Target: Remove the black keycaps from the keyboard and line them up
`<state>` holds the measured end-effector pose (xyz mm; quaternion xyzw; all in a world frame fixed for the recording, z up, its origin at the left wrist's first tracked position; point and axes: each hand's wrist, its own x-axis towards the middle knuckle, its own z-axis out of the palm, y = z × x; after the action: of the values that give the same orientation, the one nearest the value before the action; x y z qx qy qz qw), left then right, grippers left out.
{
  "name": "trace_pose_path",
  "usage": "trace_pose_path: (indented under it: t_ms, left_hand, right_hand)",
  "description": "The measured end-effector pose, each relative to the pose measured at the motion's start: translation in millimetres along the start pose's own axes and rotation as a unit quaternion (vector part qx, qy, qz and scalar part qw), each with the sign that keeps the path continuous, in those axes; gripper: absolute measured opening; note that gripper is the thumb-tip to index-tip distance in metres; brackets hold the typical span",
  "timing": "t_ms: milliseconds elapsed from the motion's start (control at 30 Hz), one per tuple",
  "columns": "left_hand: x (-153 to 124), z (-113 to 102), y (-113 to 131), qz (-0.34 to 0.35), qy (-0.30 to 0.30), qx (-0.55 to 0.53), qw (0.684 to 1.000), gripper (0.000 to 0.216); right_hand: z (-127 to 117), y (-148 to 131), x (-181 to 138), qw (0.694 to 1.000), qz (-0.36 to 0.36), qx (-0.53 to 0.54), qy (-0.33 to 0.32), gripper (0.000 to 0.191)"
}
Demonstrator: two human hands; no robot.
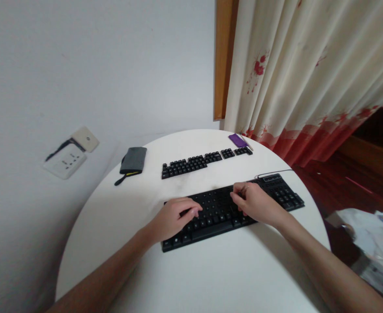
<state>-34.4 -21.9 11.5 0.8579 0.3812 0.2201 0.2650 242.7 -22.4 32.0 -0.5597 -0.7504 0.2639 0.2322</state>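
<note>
A black keyboard (217, 228) lies at a slant on the white round table. Its upper rows show bare key stems, while the lower rows and the number pad still carry keycaps. My left hand (176, 216) rests over the keyboard's left part, thumb and fingers drawn together; whatever is between them is hidden. Over the middle right of the board, my right hand (251, 200) is closed with curled fingers near the bare stems, and I cannot make out what it holds. Behind the keyboard, loose black keycaps (191, 164) are laid out in rows.
A grey pouch (133, 160) with a black strap sits at the table's (113, 226) left. A purple cloth (238, 140) lies at the back right beside a thin pale stick. A cable (272, 173) leaves the keyboard rightward. Wall and curtain (285, 78) stand behind.
</note>
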Motion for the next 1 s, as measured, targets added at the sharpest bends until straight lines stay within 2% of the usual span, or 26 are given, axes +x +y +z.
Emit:
trace_pose_path:
  t_ms: [133, 333, 567, 633, 800, 1000]
  left_hand:
    - [0, 0, 1, -0.003, 0.003, -0.004, 1.000, 0.026]
    - [-1, -1, 2, 0.004, 0.000, 0.000, 1.000, 0.026]
    - [-1, -1, 2, -0.007, -0.004, -0.007, 1.000, 0.024]
    - [-1, -1, 3, -0.003, -0.002, -0.008, 1.000, 0.024]
    - [-3, 0, 2, -0.015, 0.020, -0.030, 0.999, 0.020]
    - [-2, 6, 3, -0.030, 0.056, -0.096, 0.993, 0.042]
  right_hand:
    - [1, -3, 1, 1.000, 0.003, -0.028, 0.003, 0.024]
    - [8, 19, 11, 0.988, 0.084, 0.126, -0.024, 0.030]
    - [6, 29, 22, 0.951, 0.169, 0.257, -0.035, 0.027]
    - [4, 26, 22, 0.949, 0.148, 0.279, -0.016, 0.028]
    - [11, 5, 11, 0.943, 0.006, 0.329, 0.041, 0.033]
    - [35, -21, -8, 0.933, -0.108, 0.343, 0.003, 0.025]
